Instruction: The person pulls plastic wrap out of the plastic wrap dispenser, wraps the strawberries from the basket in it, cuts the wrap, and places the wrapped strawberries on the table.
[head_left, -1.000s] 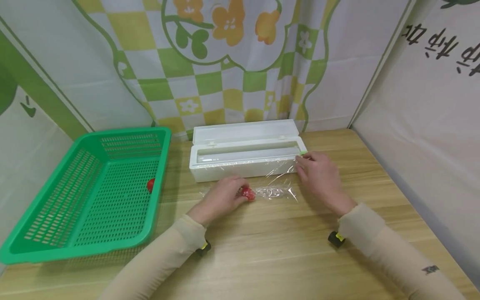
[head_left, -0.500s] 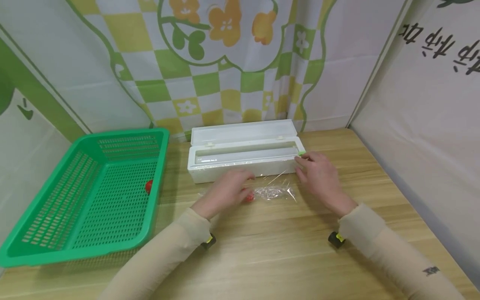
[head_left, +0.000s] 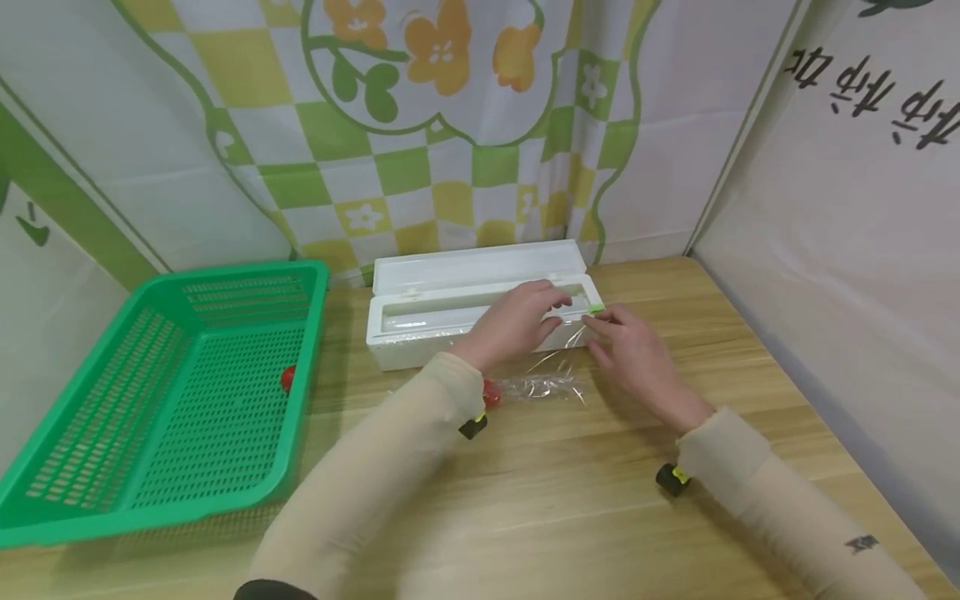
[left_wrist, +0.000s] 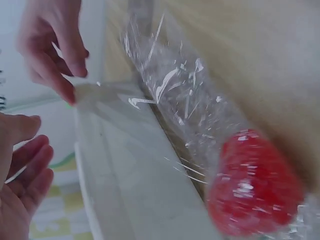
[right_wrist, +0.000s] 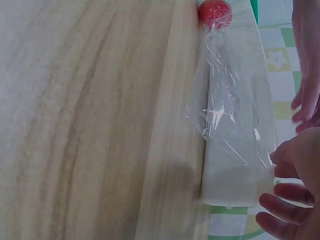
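1. Moved: left hand (head_left: 517, 321), from wrapped red fruit (left_wrist: 252, 185) to above white film dispenser (head_left: 408, 354), fingers apart.
2. Right hand (head_left: 636, 352), fingers parted, apparently steadies its corner.
3. Fruit lies before it on the bench (head_left: 540, 517).

I note one rounded red item (left_wrist: 254, 185), wrapped in crumpled clear film (left_wrist: 172, 82), before the white box (head_left: 405, 356), lid (head_left: 480, 265) open.

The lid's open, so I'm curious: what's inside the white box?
A pale roll lies inside the white box. The left grip hides part of it, and whatever is under the roll is covered.
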